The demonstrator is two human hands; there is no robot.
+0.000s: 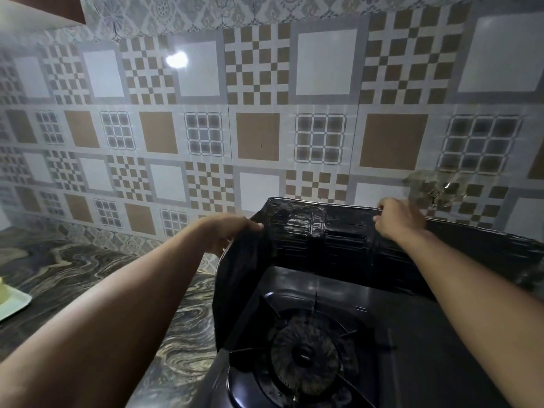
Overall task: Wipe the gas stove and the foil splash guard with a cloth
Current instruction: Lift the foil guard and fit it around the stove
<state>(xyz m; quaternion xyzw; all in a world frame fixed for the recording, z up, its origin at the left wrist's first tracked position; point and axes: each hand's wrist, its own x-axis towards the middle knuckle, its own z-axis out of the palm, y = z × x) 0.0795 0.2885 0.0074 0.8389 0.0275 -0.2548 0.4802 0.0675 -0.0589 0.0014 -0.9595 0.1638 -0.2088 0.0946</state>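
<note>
Head view: both hands grip splash guard's top edge.

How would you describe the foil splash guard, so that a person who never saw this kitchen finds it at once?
Start at the patterned tile wall, then look down to the black gas stove on the marble counter. The foil splash guard stands around the stove's back and left side, with the left hand and right hand gripping its top edge. Only it is dark, crinkled and shiny.
</note>
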